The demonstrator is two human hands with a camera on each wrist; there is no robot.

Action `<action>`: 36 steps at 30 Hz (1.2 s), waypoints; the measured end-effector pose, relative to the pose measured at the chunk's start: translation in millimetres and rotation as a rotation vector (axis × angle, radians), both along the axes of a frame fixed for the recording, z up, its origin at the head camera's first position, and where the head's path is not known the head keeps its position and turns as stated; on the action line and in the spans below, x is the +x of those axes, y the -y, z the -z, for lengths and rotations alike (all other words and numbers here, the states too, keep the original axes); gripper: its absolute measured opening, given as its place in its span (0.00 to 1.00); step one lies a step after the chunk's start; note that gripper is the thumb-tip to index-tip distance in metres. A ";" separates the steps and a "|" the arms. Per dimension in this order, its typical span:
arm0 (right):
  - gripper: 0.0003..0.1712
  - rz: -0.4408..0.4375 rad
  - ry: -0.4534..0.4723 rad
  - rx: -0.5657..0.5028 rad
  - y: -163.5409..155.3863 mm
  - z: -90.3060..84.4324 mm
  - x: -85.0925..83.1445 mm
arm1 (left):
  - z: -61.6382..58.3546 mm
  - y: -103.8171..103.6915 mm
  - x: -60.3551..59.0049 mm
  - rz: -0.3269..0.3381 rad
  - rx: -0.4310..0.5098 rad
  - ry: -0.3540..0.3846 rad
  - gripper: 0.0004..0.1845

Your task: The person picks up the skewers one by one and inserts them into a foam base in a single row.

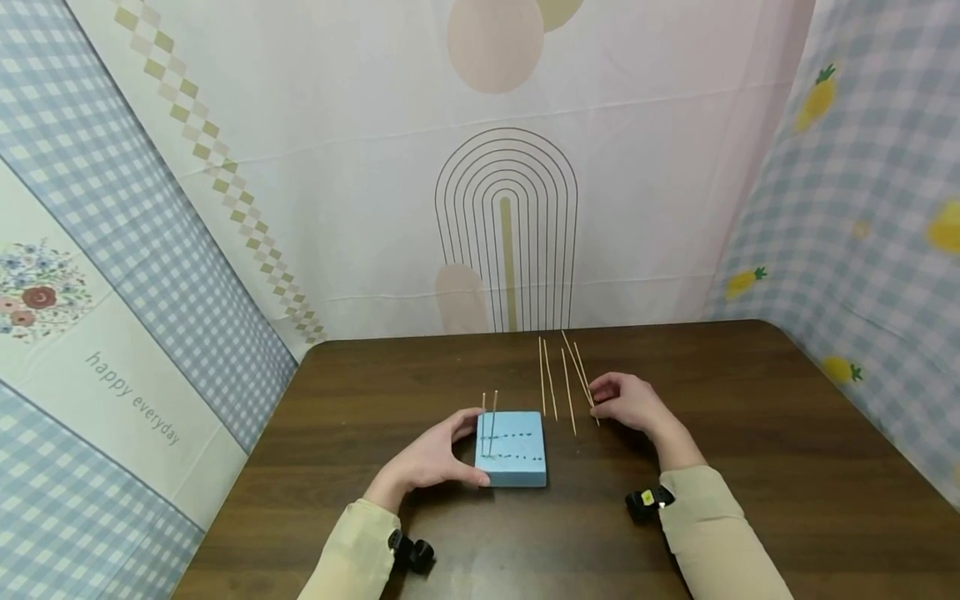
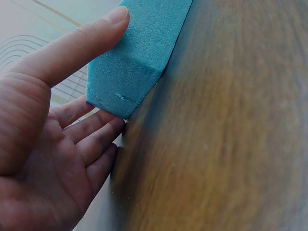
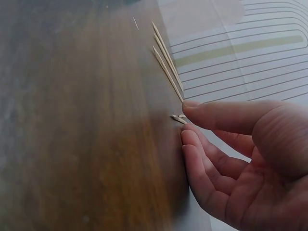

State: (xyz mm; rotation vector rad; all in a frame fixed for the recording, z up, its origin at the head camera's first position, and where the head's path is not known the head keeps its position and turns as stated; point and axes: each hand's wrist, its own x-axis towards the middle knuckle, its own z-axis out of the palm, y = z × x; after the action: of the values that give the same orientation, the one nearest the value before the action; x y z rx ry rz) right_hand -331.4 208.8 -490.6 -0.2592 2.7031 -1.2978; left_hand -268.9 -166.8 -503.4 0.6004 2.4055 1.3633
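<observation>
A light blue foam block (image 1: 510, 450) with two rows of dark marks lies flat on the table. Two thin wooden skewers (image 1: 494, 417) stand upright in its left part. My left hand (image 1: 431, 454) grips the block's left side, thumb at the front and fingers at the back; in the left wrist view the thumb (image 2: 108, 29) presses on the foam. Several loose skewers (image 1: 567, 387) lie on the table right of and behind the block. My right hand (image 1: 628, 402) is at the rightmost ones, thumb and fingertips apart, with pointed skewer ends (image 3: 178, 118) showing between them.
The dark wooden table (image 1: 360, 392) ends at a patterned cloth (image 1: 360, 233) hung behind it. Checked cloths (image 1: 885, 275) hang at both sides. A small black camera sits on each wrist, near the sleeves (image 1: 701, 500).
</observation>
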 end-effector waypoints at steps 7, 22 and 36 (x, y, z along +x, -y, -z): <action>0.23 0.016 0.005 0.020 1.7 0.2 -0.7 | -0.8 -0.1 -0.1 0.002 -0.001 0.002 0.59; 0.24 0.098 0.036 0.038 -6.1 -2.6 2.3 | -1.3 -1.6 0.8 0.008 -0.001 -0.007 0.58; 0.27 0.156 0.049 0.038 -3.4 -1.1 1.5 | -0.7 -0.7 0.5 0.008 0.018 0.007 0.58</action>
State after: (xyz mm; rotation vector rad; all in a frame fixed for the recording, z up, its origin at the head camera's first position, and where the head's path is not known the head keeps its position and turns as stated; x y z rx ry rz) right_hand -329.9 212.2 -489.5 -0.0121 2.7510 -1.2711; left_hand -268.4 -166.1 -502.8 0.6085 2.3853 1.3832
